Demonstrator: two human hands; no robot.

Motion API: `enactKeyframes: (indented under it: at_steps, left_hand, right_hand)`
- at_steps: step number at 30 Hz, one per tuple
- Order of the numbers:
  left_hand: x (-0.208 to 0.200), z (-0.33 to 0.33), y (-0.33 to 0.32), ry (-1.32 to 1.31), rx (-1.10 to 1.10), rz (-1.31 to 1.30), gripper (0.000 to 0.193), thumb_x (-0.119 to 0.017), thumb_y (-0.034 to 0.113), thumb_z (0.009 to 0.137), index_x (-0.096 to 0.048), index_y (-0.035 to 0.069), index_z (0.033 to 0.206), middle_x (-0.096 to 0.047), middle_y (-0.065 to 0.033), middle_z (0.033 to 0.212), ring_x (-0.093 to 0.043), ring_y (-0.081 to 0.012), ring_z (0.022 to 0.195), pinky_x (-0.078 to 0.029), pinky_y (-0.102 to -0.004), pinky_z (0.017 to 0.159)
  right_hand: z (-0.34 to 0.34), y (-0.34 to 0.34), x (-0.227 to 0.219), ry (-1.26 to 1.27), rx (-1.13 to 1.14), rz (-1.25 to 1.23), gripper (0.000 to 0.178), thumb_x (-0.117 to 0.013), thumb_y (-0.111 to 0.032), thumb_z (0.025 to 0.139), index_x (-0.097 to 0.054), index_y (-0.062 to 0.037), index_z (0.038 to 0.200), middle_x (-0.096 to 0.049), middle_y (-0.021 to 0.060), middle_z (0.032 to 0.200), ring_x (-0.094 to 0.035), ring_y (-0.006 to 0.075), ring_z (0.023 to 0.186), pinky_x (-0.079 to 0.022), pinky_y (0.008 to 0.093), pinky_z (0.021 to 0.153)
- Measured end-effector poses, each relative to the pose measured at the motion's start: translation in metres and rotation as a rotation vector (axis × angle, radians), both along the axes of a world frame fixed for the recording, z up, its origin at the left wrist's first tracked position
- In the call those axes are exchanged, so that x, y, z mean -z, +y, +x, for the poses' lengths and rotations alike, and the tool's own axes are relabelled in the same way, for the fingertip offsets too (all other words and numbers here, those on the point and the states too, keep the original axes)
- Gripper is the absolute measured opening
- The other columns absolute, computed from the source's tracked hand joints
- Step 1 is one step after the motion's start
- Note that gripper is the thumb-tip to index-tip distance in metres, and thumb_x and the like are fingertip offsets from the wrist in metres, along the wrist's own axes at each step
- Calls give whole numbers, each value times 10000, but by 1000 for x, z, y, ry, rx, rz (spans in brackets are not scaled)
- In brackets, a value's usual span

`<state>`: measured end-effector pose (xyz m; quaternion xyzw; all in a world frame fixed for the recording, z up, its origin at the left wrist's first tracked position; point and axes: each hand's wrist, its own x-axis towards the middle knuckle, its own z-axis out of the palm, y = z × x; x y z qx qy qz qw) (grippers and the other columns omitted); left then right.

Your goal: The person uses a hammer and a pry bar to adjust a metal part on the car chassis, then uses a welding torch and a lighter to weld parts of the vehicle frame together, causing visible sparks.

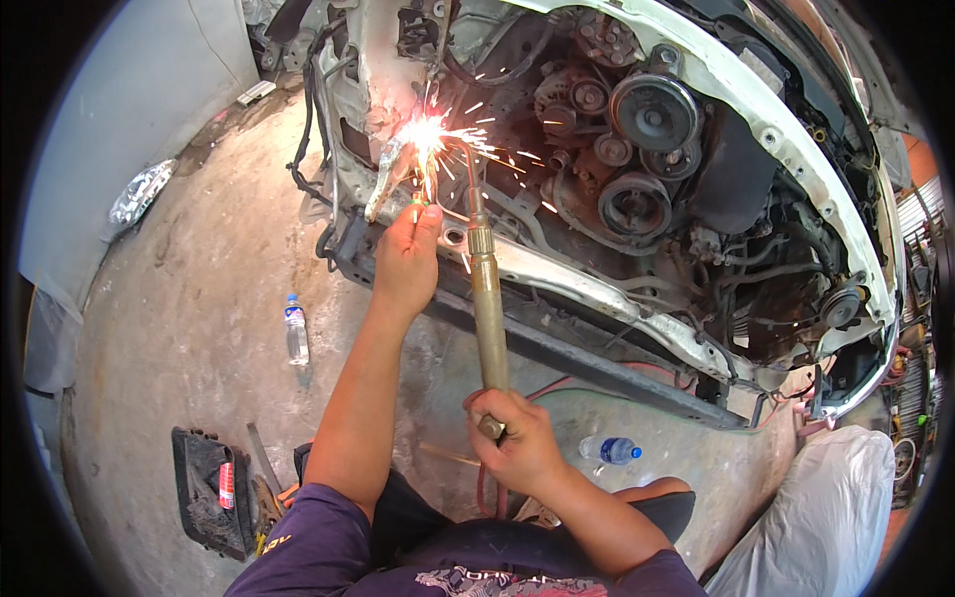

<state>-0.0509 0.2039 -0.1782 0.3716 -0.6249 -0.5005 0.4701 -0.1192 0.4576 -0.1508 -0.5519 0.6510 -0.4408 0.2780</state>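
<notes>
My right hand (pixel 513 443) is wrapped round the lower end of a long brass gas torch (pixel 485 308), near its valve knob. The torch's thin bent copper neck reaches up to a bright glow with flying sparks (pixel 423 134) at the front corner of a car body. Just below that glow, my left hand (pixel 406 259) is closed, thumb up, on something slim with a green bit at its top. Glare and fingers hide what it is. Beside it, a metal clamp-like piece (pixel 381 184) hangs at the white body panel (pixel 393 60).
The open engine bay shows belt pulleys (pixel 652 114) on the right, above a dark bumper beam (pixel 597 368). Water bottles (pixel 296 333) lie on the concrete floor, where red and green hoses also run. A black tray (pixel 204 522) holding a red can lies lower left.
</notes>
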Motion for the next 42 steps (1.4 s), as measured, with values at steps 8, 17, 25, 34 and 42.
enactKeyframes:
  at_steps: [8,17,25,34,42]
  left_hand:
    - [-38,34,41,-268,147,52,344,-542,348,1120,-639,45,990,-494,49,770,-429,-58,702,-376,-272,632]
    - [-34,95,76,-439,123,52,309,-598,313,1096,-637,25,993,-523,30,776,-461,-65,731,-403,-278,657]
    - [-50,140,106,-487,-238,-1,158,-766,154,981,-727,4,954,-581,-4,825,-499,-83,765,-394,-278,676]
    - [-93,146,122,-499,-275,-161,153,-776,74,949,-746,-2,1078,-586,-3,904,-526,-83,804,-418,-257,694]
    - [-168,98,92,-836,-336,-695,206,-804,132,923,-780,9,1088,-576,-110,794,-534,-190,686,-436,-335,648]
  right_hand:
    - [0,30,5,-82,133,-96,207,-741,4,854,-647,-76,1020,-706,128,1007,-715,302,815,-564,368,724]
    - [-3,56,36,-283,206,-83,171,-715,51,893,-604,-71,938,-709,113,939,-704,191,715,-565,330,734]
    - [-1,44,29,-278,113,-95,174,-738,38,858,-630,-55,958,-726,126,967,-741,248,894,-571,346,773]
    - [-21,38,20,-319,94,-112,194,-733,-6,862,-656,-88,1020,-684,133,911,-713,296,789,-555,375,707]
    - [-47,29,2,-315,-58,-34,210,-742,-73,873,-660,-93,1065,-685,163,916,-705,344,778,-551,416,701]
